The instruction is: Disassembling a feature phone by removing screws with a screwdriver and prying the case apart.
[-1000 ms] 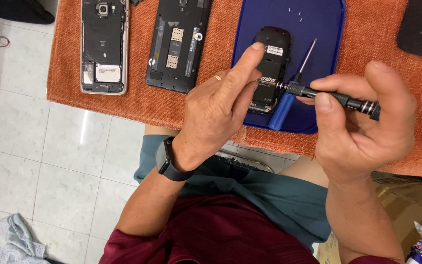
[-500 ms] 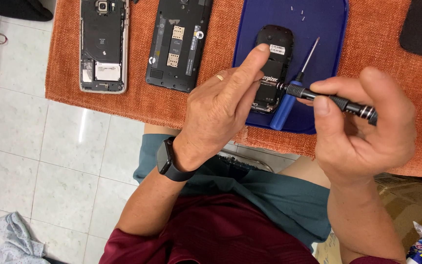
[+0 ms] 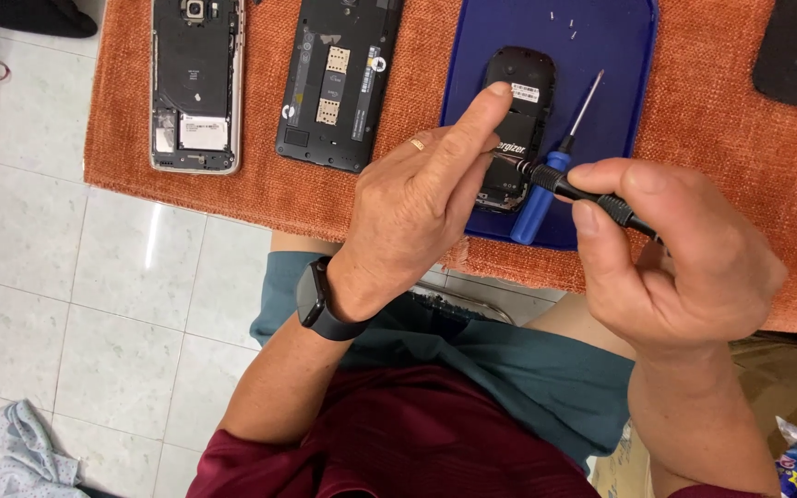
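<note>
My left hand (image 3: 417,203) rests on a small black phone (image 3: 517,101) with its back cover off, the index finger pressing on its upper part. The phone lies on a blue tray (image 3: 601,46). My right hand (image 3: 675,258) grips a black precision screwdriver (image 3: 583,189), its tip set against the phone's lower left part. A blue-handled screwdriver (image 3: 546,184) lies on the tray right of the phone, partly under the black one. A few tiny screws (image 3: 565,23) sit near the tray's far edge.
An orange mat (image 3: 740,157) covers the table. Two opened phones lie on it at the left: a silver-framed one (image 3: 194,83) and a black one (image 3: 339,78). A black cover (image 3: 795,46) lies at the far right. Tiled floor shows below.
My hands and the phone keep nearly the same pose. The black screwdriver has tilted slightly, with its tip staying at the phone.
</note>
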